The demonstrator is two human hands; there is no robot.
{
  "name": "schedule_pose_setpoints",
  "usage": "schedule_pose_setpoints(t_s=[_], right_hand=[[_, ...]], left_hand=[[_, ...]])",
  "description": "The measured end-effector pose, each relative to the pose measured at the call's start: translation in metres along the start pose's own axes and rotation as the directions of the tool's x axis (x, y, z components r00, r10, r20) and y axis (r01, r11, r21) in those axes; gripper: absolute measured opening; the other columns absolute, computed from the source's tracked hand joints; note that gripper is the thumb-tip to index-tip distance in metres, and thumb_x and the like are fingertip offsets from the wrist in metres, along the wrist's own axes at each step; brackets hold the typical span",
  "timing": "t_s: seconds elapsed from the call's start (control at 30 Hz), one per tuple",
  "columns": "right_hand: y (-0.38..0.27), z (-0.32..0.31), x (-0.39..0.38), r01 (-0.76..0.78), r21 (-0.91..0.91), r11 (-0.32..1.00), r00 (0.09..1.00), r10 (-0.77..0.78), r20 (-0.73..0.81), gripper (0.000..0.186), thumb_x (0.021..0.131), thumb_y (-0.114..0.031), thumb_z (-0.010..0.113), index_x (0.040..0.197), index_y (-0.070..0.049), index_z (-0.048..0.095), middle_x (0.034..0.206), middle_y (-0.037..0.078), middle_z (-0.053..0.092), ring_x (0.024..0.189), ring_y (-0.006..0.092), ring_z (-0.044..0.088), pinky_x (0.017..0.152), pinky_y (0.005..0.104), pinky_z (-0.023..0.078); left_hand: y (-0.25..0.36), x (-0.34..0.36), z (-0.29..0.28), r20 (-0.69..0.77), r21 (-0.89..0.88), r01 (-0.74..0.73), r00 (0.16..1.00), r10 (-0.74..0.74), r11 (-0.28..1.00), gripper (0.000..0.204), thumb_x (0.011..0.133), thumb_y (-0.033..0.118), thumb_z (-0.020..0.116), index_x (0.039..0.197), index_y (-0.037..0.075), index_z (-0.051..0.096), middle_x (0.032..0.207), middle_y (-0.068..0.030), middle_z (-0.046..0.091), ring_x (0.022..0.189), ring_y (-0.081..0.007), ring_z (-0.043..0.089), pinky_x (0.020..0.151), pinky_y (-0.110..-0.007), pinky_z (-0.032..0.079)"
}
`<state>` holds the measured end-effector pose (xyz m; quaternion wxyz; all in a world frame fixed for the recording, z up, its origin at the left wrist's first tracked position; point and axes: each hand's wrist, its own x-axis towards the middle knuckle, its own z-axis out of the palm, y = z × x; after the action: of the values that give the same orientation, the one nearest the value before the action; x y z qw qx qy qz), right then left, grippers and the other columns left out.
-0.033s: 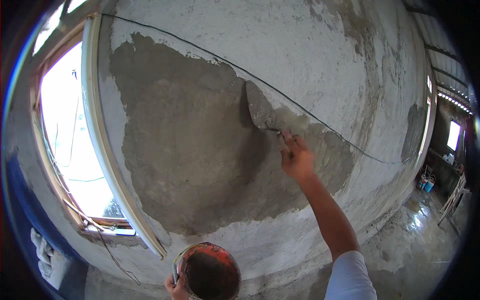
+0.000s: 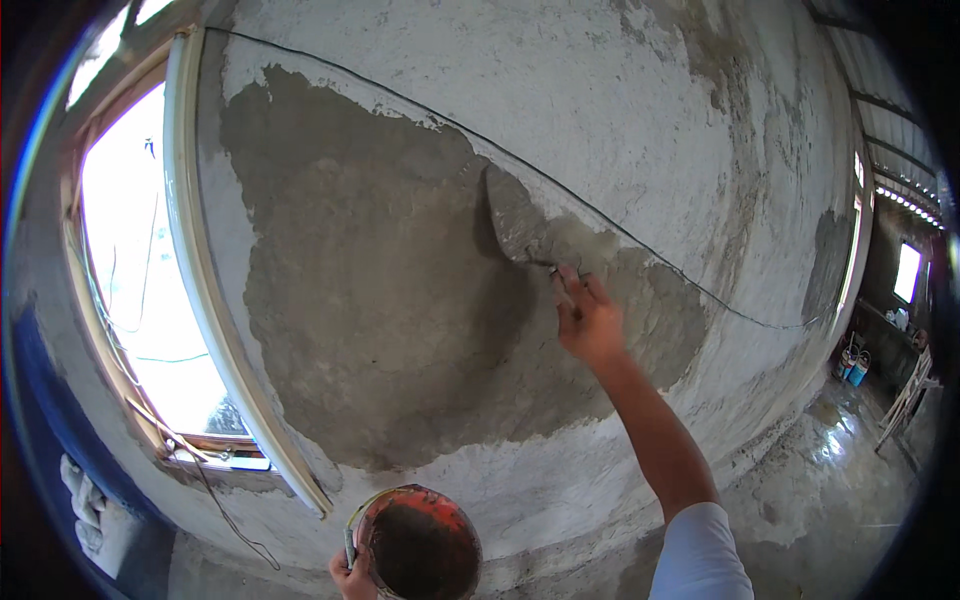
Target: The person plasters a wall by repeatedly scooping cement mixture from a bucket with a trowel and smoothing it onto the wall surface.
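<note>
The right hand [image 2: 588, 322], clenched on a trowel [image 2: 512, 222], spreads wet plaster [image 2: 390, 290] up the wall [image 2: 600, 90] beside the window [image 2: 140, 280], while the left hand [image 2: 350, 575] grips the mortar bucket [image 2: 420, 545] below, likely reloading next.

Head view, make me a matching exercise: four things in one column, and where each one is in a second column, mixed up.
Things:
1. trowel
2. bucket
3. window
4. black cable

Places:
A. hanging from the left hand at the bottom edge
B. running diagonally across the wall
C. at the far left, bright with daylight
D. in the right hand, blade flat on the wet grey plaster

Pairs: 1-D, 2-A, 3-C, 4-B
</note>
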<state>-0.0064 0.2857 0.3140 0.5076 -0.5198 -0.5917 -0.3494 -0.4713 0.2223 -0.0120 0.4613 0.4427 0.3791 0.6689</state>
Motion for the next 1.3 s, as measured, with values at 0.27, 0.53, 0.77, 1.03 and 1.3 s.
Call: schedule_pose_setpoints(t_s=[0.27, 0.53, 0.77, 1.03, 1.3], right_hand=[[-0.019, 0.008, 0.003, 0.087, -0.062, 0.994, 0.996, -0.088, -0.015, 0.059, 0.083, -0.009, 0.073, 0.139, -0.025, 0.062, 0.100, 0.008, 0.060, 0.067, 0.0270, 0.066, 0.054, 0.0406, 0.056], [-0.006, 0.019, -0.008, 0.226, -0.156, 0.961, 0.973, -0.216, 0.083, 0.060, 0.083, -0.009, 0.072, 0.139, -0.028, 0.062, 0.111, 0.009, 0.062, 0.068, 0.0275, 0.067, 0.054, 0.0404, 0.057], [-0.007, 0.011, 0.027, 0.098, -0.141, 0.985, 0.991, -0.110, -0.081, 0.058, 0.083, -0.009, 0.071, 0.138, -0.026, 0.063, 0.106, 0.007, 0.060, 0.069, 0.0268, 0.068, 0.056, 0.0396, 0.058], [-0.019, 0.015, -0.003, 0.298, -0.213, 0.930, 0.955, -0.290, 0.068, 0.058, 0.082, -0.008, 0.072, 0.137, -0.026, 0.064, 0.100, 0.005, 0.060, 0.069, 0.0237, 0.066, 0.054, 0.0383, 0.056], [-0.031, 0.038, 0.016, 0.101, -0.286, 0.953, 0.980, -0.145, -0.139, 0.068, 0.082, -0.008, 0.071, 0.144, -0.031, 0.057, 0.103, 0.009, 0.058, 0.070, 0.0252, 0.066, 0.053, 0.0404, 0.055]], left_hand=[[0.004, -0.006, 0.008, -0.089, -0.058, 0.067, 0.993, -0.072, 0.996, 0.022, 0.097, 0.011, 0.069, 0.078, 0.006, 0.059, 0.073, 0.0076, 0.050, 0.067, -0.0047, 0.043, 0.060, -0.024, 0.031], [0.005, -0.002, 0.006, 0.001, 0.026, 0.005, 1.000, -0.005, 1.000, 0.030, 0.098, 0.017, 0.071, 0.073, 0.008, 0.056, 0.070, 0.0088, 0.047, 0.064, -0.0042, 0.039, 0.058, -0.025, 0.027], [0.011, -0.001, 0.014, 0.058, 0.116, -0.007, 0.998, 0.000, 0.993, 0.030, 0.098, 0.018, 0.071, 0.073, 0.008, 0.057, 0.069, 0.0094, 0.047, 0.064, -0.0037, 0.039, 0.058, -0.025, 0.027], [-0.002, 0.002, 0.025, -0.028, -0.002, 0.084, 0.996, -0.084, 0.996, 0.019, 0.096, 0.016, 0.073, 0.081, 0.008, 0.064, 0.074, 0.0086, 0.052, 0.068, -0.0042, 0.044, 0.062, -0.024, 0.032], [-0.014, 0.007, 0.041, -0.006, 0.065, 0.007, 1.000, -0.007, 0.998, 0.021, 0.095, 0.014, 0.072, 0.078, 0.009, 0.061, 0.071, 0.0089, 0.051, 0.066, -0.0043, 0.042, 0.061, -0.023, 0.031]])
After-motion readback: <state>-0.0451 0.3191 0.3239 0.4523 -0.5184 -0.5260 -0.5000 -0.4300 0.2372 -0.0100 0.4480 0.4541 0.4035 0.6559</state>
